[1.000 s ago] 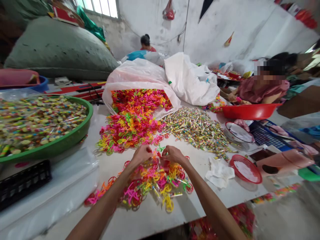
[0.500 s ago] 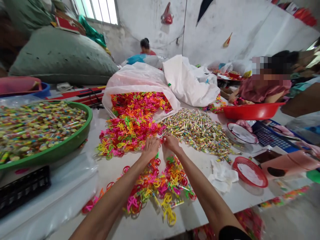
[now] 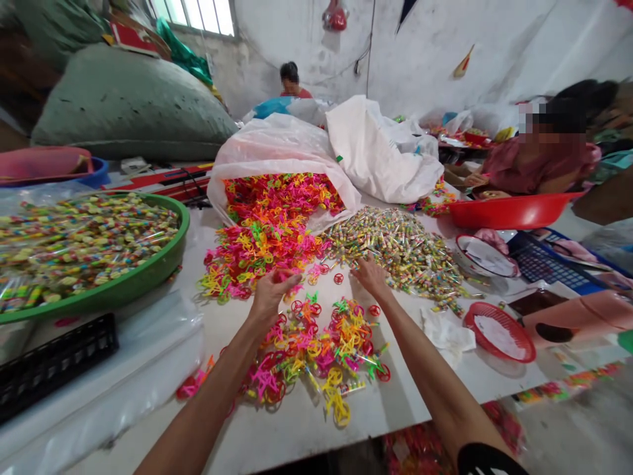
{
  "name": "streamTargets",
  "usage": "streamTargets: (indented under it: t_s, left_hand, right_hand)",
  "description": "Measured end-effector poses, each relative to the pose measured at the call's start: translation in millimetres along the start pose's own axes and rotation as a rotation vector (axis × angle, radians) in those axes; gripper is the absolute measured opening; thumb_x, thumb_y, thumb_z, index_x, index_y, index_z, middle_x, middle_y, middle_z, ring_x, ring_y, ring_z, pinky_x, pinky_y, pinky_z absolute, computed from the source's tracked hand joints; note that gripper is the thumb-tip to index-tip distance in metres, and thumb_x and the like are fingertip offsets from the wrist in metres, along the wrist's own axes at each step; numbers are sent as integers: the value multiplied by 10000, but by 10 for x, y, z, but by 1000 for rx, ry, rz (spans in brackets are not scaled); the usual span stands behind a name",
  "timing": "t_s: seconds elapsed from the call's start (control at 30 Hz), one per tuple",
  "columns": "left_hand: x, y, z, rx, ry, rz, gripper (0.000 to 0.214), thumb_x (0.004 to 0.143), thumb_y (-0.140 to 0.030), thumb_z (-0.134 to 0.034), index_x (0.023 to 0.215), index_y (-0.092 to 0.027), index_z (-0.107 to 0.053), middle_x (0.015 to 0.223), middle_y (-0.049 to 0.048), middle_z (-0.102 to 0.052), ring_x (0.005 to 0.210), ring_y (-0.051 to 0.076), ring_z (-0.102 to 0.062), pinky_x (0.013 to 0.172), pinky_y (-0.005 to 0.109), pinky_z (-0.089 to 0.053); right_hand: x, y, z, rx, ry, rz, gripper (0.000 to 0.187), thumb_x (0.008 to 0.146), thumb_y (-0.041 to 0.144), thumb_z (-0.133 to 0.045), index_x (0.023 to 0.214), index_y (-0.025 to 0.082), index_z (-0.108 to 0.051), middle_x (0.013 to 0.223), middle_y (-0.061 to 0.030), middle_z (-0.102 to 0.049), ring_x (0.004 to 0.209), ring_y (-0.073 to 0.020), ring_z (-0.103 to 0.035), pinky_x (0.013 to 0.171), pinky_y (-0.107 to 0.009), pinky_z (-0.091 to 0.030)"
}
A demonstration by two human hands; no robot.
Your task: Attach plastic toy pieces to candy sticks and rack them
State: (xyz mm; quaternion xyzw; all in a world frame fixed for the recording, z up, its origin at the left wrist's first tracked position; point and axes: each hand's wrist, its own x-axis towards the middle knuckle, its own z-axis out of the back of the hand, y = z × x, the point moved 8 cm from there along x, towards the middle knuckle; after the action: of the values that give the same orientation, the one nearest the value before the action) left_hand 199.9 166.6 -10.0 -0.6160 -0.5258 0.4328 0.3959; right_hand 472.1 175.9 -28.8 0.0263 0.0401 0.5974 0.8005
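Observation:
My left hand (image 3: 271, 290) is at the near edge of a heap of bright plastic pieces (image 3: 267, 244) with ring-shaped ends, in pink, red, orange, yellow and green. Its thumb and forefinger point right, with a gap between them, beside pink pieces. My right hand (image 3: 372, 277) reaches to the near left edge of a heap of small clear candy tubes (image 3: 395, 251); its fingers look slightly apart. Between the hands lie a few loose pieces, among them a red ring (image 3: 338, 278). Closer to me spreads a pile of plastic pieces joined with candy tubes (image 3: 316, 349).
A white sack (image 3: 281, 142) spills the plastic pieces. On the left stand a green basin (image 3: 168, 247) of candy tubes and a black crate (image 3: 59, 363). To the right are a red basket (image 3: 524, 349), a blue basket (image 3: 544, 264) and a person (image 3: 539, 165) behind a red basin (image 3: 514, 211).
My hands were close together at the middle and have moved apart, left hand to the left, right hand to the right. A red ring now lies between them. The view has shifted slightly.

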Motion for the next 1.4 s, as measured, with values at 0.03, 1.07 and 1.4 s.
streamTargets:
  t_s: [0.03,1.07,1.4]
  left_hand:
    - [-94,30,81,-43,-33,40,309,484,-290,-785,643,-132,-573,546,-52,-527,507,56,-468,520,179,-382]
    - [-942,98,420,-114,-180,132,303,487,-120,-737,712,-155,-537,572,-60,-546,508,55,-509,496,158,-393]
    - [-1158,365,136,-317,-124,336,269,442,-82,-742,664,-109,-591,630,8,-629,593,110,-589,564,199,-483]
  right_hand:
    - [-8,7,-22,0,7,5,339,825,382,-466,1106,213,-551,1201,-129,-457,933,-252,-553,697,-325,-405]
    - [-1933,936,-18,1938,385,-141,93,574,110,-637,632,162,-586,528,36,-562,435,-79,-514,437,-196,-396]
    - [-2009,1130,-72,2028,364,-162,265,587,219,-741,835,139,-690,627,-17,-662,546,-103,-596,564,-221,-472]
